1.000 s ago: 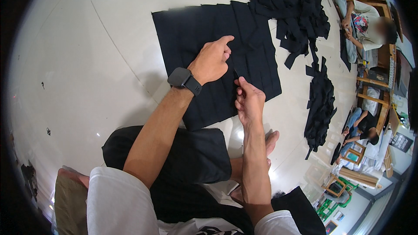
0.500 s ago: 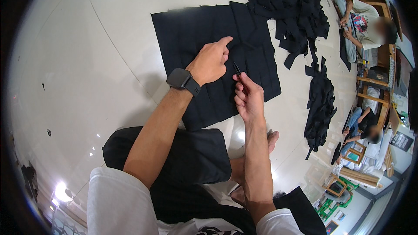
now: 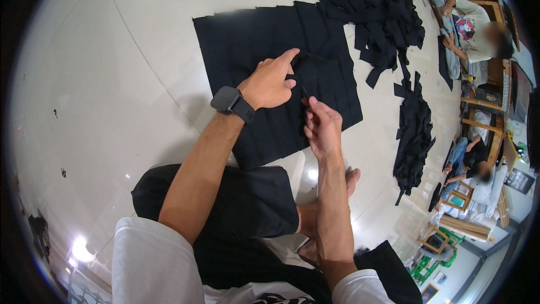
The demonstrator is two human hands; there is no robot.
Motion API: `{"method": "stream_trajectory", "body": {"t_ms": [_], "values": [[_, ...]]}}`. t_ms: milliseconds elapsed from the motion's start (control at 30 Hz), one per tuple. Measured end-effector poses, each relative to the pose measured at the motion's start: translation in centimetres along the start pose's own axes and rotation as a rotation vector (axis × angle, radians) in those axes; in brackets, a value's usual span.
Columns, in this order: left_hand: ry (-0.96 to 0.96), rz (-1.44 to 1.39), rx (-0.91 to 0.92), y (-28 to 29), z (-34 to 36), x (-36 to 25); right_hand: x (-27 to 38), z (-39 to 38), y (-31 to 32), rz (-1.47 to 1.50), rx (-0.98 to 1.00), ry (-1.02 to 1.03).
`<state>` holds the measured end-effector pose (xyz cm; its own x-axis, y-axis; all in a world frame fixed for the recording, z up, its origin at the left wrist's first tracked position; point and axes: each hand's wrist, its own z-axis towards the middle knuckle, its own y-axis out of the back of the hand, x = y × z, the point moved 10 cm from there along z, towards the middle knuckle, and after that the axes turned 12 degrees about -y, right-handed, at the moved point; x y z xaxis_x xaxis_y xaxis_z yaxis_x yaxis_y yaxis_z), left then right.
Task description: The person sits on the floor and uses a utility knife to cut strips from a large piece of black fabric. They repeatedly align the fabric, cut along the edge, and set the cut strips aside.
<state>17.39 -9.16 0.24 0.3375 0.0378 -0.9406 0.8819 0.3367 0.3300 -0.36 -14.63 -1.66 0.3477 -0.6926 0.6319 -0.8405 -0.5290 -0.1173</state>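
Observation:
A black cloth (image 3: pixel 247 34) with several parallel folds or strips lies flat on the floor in front of me. My left hand (image 3: pixel 271 83), a dark watch on its wrist, rests over the middle of it with the index finger stretched out. A bit of the black cloth is pinched between its thumb and curled fingers. Just right of it, my right hand (image 3: pixel 322 126) grips a thin dark pointed tool (image 3: pixel 305 91) whose exact kind I cannot make out. The tool's tip is close to the pinched cloth; whether it touches is unclear.
A heap of black fabric strips (image 3: pixel 382 17) lies beyond the cloth at the right, and a smaller strip pile (image 3: pixel 413 141) sits nearer. At the far right, two people sit on the floor beside wooden furniture (image 3: pixel 484 104). My bent leg (image 3: pixel 225 197) is just below the cloth.
My left thumb and fingers have lifted a bit of black cloth into a pinch. The right hand has turned slightly, its fingers now nearer the tool's tip.

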Motion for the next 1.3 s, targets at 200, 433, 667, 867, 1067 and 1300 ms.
{"method": "stream_trajectory", "body": {"t_ms": [200,433,667,867,1067,1300], "values": [[-0.005,-0.009,-0.021,0.1,0.0,-0.3,0.2,0.2,-1.2,0.080,0.025,0.001],[0.001,-0.108,-0.054,0.6,0.2,-0.1,-0.1,0.3,-1.0,0.075,-0.008,0.009],[0.013,-0.096,-0.056,0.8,0.2,-0.4,-0.5,0.5,-0.8,0.076,-0.026,0.038],[0.012,-0.090,-0.065,0.9,0.1,-0.3,-0.9,0.5,-1.1,0.130,-0.016,0.052],[-0.004,-0.100,-0.077,1.2,0.2,-0.3,-0.9,0.5,-0.9,0.150,0.011,0.052],[0.011,-0.119,-0.096,1.7,0.1,-0.4,-0.1,0.9,-1.7,0.100,-0.011,0.063]]}}
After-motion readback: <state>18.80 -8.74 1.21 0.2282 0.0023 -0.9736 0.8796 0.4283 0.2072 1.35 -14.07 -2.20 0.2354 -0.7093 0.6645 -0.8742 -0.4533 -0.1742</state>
